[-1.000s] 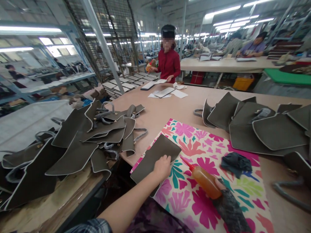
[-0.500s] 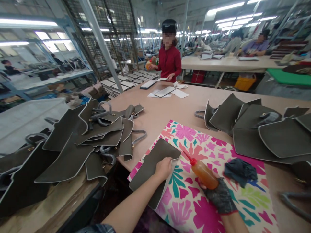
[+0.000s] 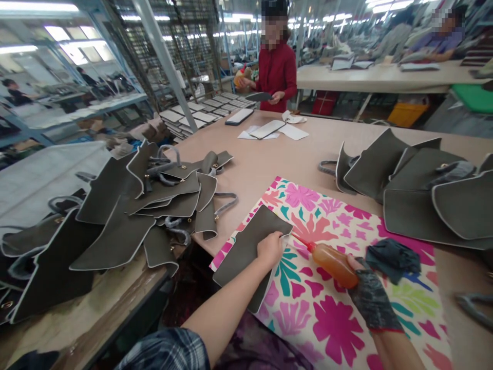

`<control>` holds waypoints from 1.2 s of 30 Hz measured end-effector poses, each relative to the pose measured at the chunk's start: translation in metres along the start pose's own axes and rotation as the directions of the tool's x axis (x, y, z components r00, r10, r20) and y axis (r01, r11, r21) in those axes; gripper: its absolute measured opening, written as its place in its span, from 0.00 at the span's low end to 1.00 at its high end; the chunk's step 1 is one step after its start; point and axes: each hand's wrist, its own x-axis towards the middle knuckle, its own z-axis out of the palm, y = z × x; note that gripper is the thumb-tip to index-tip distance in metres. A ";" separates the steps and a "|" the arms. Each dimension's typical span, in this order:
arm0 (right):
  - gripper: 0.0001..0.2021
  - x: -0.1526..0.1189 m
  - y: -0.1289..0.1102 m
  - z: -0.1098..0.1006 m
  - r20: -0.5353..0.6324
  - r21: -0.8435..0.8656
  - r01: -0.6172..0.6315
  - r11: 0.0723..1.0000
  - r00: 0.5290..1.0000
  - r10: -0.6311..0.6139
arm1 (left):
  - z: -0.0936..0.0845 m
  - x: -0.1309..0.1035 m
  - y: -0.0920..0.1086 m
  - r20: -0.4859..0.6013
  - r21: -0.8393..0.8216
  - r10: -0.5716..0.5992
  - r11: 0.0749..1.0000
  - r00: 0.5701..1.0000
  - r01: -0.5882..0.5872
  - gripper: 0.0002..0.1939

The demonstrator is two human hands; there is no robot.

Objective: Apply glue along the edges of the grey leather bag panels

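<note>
My left hand (image 3: 270, 250) is closed on the right edge of a dark olive bag panel (image 3: 246, 246), pinching it near its far right corner. The panel lies over a flowered sheet (image 3: 339, 329) in pink, teal and cream. In a fingerless grey glove, my right hand (image 3: 364, 288) grips a squeeze bottle (image 3: 335, 264) of amber liquid, tilted on its side. Its thin red nozzle (image 3: 302, 240) points left, with the tip at the panel's corner; whether they touch I cannot tell. Beyond the glove lies a crumpled dark cloth (image 3: 393, 259).
Olive bag pieces with wrapped handles are heaped at left (image 3: 115, 231) and more bag pieces (image 3: 419, 205) lie at right. Across the table (image 3: 262, 159), a person in red (image 3: 277, 74) holds a bottle and a dark piece. White-faced panels (image 3: 267, 129) lie near that person.
The bottle's nozzle has come closer to the panel's corner. The person across has lifted a dark piece. The whole view has shifted slightly.
</note>
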 end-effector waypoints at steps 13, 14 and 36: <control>0.26 -0.011 -0.049 0.034 0.035 -0.325 0.102 0.940 0.995 -0.096 | -0.001 0.016 -0.009 0.074 -0.269 -0.102 0.956 0.992 0.118 0.13; 0.27 -0.011 -0.048 0.035 0.040 -0.334 0.112 0.936 0.994 -0.104 | -0.002 0.015 -0.007 0.076 -0.260 -0.101 0.958 0.992 0.117 0.14; 0.24 -0.012 -0.046 0.034 0.024 -0.413 0.079 0.908 0.997 -0.076 | -0.001 0.009 -0.008 0.028 -0.137 -0.021 0.990 0.999 0.025 0.16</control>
